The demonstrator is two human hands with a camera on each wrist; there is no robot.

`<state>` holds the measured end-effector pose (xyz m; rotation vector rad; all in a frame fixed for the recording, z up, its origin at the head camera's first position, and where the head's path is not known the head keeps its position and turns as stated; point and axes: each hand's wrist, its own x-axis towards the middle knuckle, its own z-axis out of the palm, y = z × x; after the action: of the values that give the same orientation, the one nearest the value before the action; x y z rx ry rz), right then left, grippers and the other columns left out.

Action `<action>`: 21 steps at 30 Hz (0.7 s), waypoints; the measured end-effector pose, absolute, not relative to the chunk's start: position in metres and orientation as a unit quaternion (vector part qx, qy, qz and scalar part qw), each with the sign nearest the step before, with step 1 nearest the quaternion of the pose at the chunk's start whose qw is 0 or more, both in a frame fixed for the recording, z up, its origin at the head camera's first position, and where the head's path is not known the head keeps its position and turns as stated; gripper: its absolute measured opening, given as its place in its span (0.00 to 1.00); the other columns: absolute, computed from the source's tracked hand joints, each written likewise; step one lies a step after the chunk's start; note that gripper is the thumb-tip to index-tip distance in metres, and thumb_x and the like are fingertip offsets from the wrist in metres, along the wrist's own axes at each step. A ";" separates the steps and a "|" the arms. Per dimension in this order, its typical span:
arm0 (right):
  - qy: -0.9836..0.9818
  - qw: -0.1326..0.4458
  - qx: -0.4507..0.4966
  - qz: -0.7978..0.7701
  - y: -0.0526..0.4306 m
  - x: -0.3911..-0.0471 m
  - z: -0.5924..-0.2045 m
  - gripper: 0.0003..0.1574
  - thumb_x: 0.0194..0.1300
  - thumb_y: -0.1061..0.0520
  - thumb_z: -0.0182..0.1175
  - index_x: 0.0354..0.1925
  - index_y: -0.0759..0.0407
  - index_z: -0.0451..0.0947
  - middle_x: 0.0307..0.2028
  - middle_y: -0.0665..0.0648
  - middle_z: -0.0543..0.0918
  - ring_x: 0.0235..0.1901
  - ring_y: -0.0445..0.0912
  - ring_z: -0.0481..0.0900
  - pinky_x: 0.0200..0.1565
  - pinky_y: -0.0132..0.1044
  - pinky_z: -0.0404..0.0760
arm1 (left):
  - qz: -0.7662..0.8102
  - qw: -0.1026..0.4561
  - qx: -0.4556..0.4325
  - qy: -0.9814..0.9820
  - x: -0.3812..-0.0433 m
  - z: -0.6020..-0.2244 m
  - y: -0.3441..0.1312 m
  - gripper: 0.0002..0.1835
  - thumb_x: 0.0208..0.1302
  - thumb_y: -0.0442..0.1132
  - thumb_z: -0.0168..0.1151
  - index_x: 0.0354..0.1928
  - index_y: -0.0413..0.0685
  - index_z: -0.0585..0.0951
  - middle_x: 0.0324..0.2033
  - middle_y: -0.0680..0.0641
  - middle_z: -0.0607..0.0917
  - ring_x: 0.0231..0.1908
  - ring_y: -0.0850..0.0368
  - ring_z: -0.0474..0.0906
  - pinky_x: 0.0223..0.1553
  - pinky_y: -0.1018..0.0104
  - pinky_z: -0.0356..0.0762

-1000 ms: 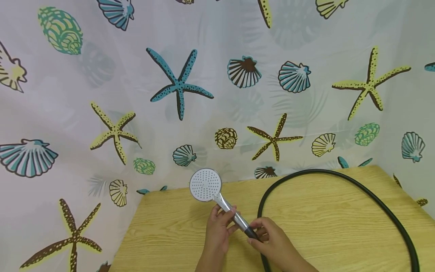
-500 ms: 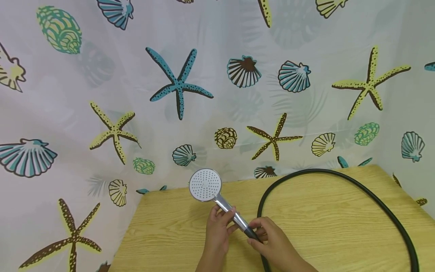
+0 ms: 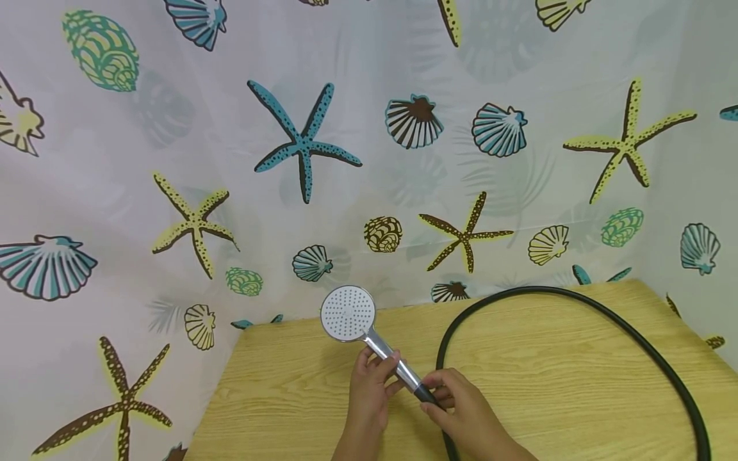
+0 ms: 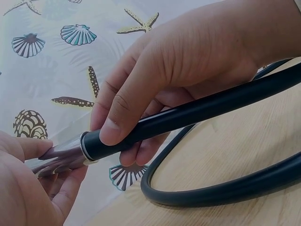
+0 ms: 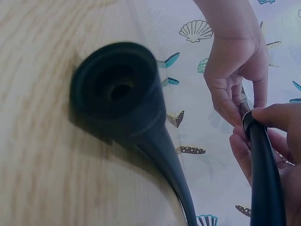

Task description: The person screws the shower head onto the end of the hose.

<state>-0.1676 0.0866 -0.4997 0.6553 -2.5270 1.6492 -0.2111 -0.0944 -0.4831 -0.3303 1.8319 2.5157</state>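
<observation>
A chrome hand shower [image 3: 348,314] with a round white spray face points up and left in the head view. My left hand [image 3: 369,392] grips its handle [image 4: 63,151]. A black hose [image 3: 542,291] meets the lower end of that handle, and a thin bright ring [image 4: 86,149] shows at the joint in the left wrist view. My right hand [image 3: 461,410] pinches the hose just behind the joint, thumb [image 4: 115,129] on one side and fingers on the other. How far the hose goes over the handle is hidden.
The hose loops across the wood-grain tabletop [image 3: 277,378] toward the right. A wide black hollow fitting [image 5: 146,110] on a black tube looms close in the right wrist view. A white curtain [image 3: 369,51] printed with shells and starfish hangs behind the table and along both sides.
</observation>
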 end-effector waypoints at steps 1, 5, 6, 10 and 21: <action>-0.818 0.028 0.212 0.535 0.087 -0.167 -0.500 0.19 0.69 0.55 0.66 0.55 0.55 0.74 0.50 0.56 0.80 0.44 0.42 0.84 0.48 0.30 0.87 | 0.803 0.006 -0.106 0.586 -0.211 -0.483 -0.094 0.32 0.64 0.41 0.69 0.67 0.45 0.69 0.49 0.47 0.83 0.43 0.58 0.84 0.47 0.61 0.89; -0.816 0.026 0.209 0.538 0.086 -0.167 -0.499 0.19 0.68 0.55 0.66 0.55 0.56 0.74 0.50 0.56 0.80 0.44 0.42 0.84 0.49 0.30 0.87 | 0.802 0.005 -0.108 0.588 -0.211 -0.483 -0.094 0.31 0.65 0.40 0.68 0.67 0.45 0.69 0.49 0.47 0.83 0.43 0.58 0.84 0.47 0.61 0.89; -0.816 0.025 0.208 0.539 0.086 -0.167 -0.499 0.19 0.69 0.55 0.66 0.55 0.55 0.74 0.50 0.56 0.80 0.44 0.42 0.84 0.49 0.30 0.87 | 0.801 0.005 -0.108 0.588 -0.211 -0.483 -0.094 0.31 0.65 0.40 0.68 0.67 0.45 0.68 0.49 0.47 0.83 0.43 0.58 0.84 0.47 0.60 0.89; -0.815 0.024 0.207 0.541 0.086 -0.166 -0.499 0.19 0.69 0.54 0.66 0.55 0.55 0.75 0.50 0.56 0.80 0.44 0.42 0.84 0.49 0.30 0.87 | 0.802 0.006 -0.106 0.588 -0.210 -0.482 -0.094 0.32 0.65 0.40 0.69 0.68 0.45 0.68 0.50 0.46 0.82 0.44 0.58 0.84 0.48 0.59 0.88; -0.811 0.026 0.205 0.547 0.086 -0.167 -0.500 0.20 0.69 0.52 0.66 0.55 0.55 0.75 0.50 0.55 0.81 0.44 0.41 0.84 0.48 0.30 0.86 | 0.804 0.006 -0.104 0.585 -0.211 -0.481 -0.095 0.31 0.65 0.40 0.69 0.67 0.45 0.68 0.51 0.46 0.83 0.44 0.58 0.85 0.48 0.58 0.88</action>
<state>-0.1667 0.0863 -0.4995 0.6338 -2.5065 1.6921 -0.2107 -0.0949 -0.4814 -0.3264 1.8307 2.5182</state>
